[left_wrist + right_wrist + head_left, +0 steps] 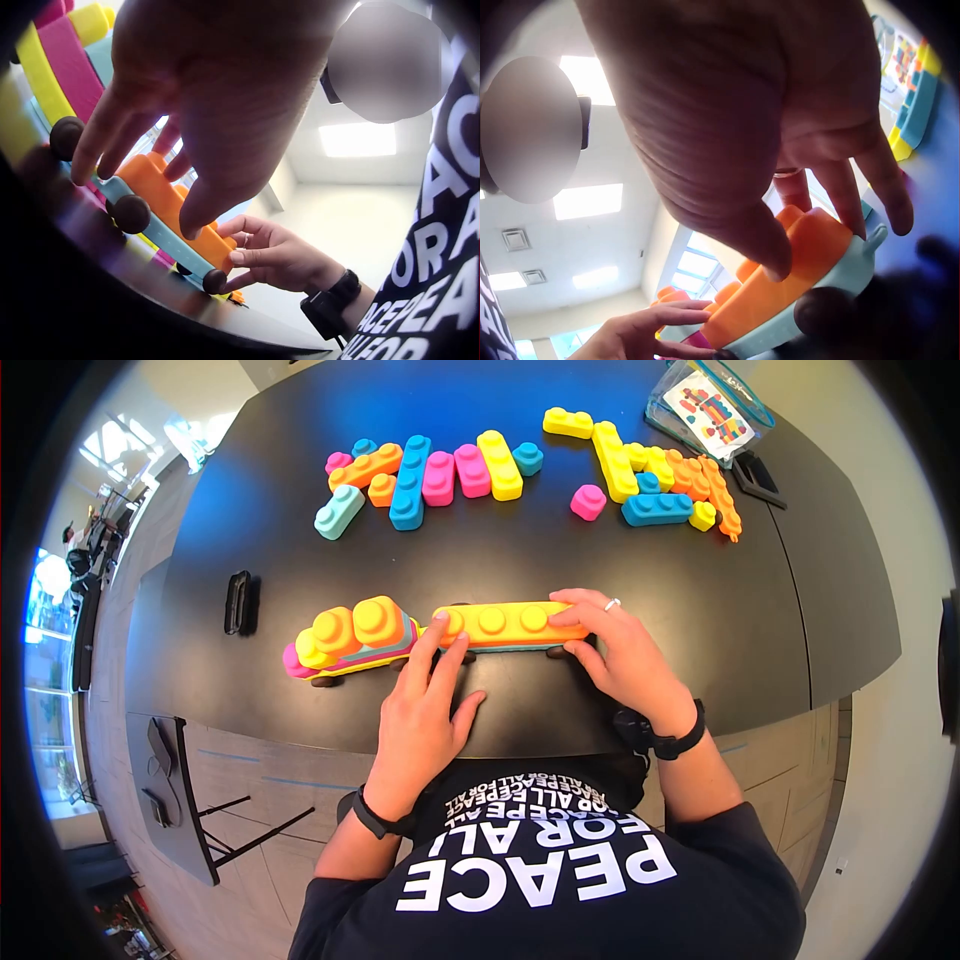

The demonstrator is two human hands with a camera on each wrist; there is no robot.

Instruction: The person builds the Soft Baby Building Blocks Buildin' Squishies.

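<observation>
A long orange block [513, 622] with round studs lies along a light blue wheeled base [176, 247], making a toy train car. My right hand [630, 660] pinches its right end, thumb on the near side and fingers over the far side. The fingers of my left hand [420, 705] reach out fairly straight to the car's left end, with the thumb spread off to the side. Just left of it is a front car [350, 650] stacked with yellow, orange and pink blocks. Dark wheels [132, 214] show under the base.
Loose colored blocks lie across the back of the black table [690, 590], among them a tall blue block [408, 485] and a pink block [588, 502]. A clear bag [710, 410] with a picture card stands at the back right. A black case [238, 603] lies at left.
</observation>
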